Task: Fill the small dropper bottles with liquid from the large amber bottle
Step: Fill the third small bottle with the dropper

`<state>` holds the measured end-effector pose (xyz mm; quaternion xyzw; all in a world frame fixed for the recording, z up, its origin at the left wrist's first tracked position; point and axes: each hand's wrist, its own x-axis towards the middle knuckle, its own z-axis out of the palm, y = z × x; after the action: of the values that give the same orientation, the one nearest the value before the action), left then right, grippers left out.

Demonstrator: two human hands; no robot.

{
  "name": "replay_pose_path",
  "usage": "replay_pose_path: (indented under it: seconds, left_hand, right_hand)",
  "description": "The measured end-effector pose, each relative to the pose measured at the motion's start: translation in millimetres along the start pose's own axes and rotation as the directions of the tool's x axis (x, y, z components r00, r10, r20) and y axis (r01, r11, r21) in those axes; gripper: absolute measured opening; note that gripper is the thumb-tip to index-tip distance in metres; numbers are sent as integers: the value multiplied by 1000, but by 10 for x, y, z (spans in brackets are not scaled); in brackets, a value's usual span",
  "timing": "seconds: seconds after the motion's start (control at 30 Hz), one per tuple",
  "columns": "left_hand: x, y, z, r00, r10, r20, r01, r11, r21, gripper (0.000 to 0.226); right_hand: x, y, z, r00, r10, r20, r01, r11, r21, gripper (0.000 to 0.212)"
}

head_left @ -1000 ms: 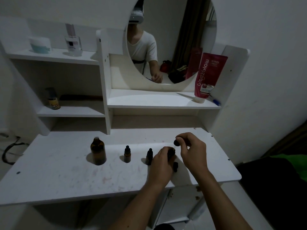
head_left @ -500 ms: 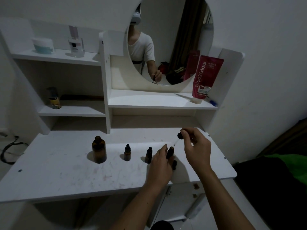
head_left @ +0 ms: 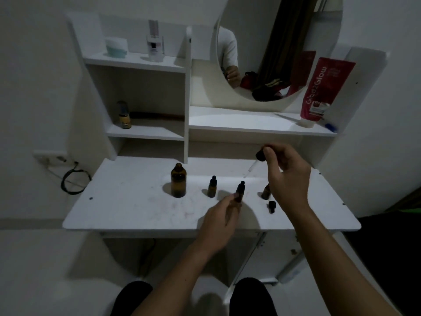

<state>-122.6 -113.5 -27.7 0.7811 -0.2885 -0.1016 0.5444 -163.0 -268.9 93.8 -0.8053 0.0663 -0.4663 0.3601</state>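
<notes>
The large amber bottle [head_left: 178, 181] stands uncapped left of centre on the white desk [head_left: 127, 208]. To its right stands a capped small dropper bottle [head_left: 212, 187]. My left hand [head_left: 218, 222] grips the lower part of the middle small dropper bottle [head_left: 240, 191], whose black cap is on. My right hand [head_left: 287, 176] pinches a black dropper cap [head_left: 261, 155] above the desk, its glass pipette [head_left: 250, 169] slanting down-left. An uncapped small bottle [head_left: 265, 193] stands partly hidden behind that hand. A loose black cap [head_left: 271, 206] lies in front of it.
White shelves rise behind the desk with a jar [head_left: 116, 47], a clear bottle [head_left: 155, 45] and a small yellow-labelled bottle [head_left: 124, 118]. A round mirror [head_left: 280, 42] and a red tube [head_left: 319, 90] stand at back right. A wall socket with cable [head_left: 73, 179] is at left.
My right hand has lifted the dropper higher, clear of the right small bottle. My left hand has left that bottle and taken hold of the middle one. The view has tilted down.
</notes>
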Motion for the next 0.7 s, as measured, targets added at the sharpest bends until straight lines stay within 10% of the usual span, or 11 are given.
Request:
replay_pose_path:
  seconds: [0.27,0.47,0.7]
  left_hand:
    - [174,-385,-1033,778,149,-610,-91,988,125,38]
    - [440,-622,-1205,901,-49,-432,68,997,27,78]
    - [493,-680,-1219,953,-116,-279,124,992,10,58]
  right_hand:
    - [58,-452,792,989,-9,145,-16,986,166,15]
    - [142,-593,1154,985,13,174,-50,977,207,17]
    - [143,-557,1341,984,3,180,-40,979,202,16]
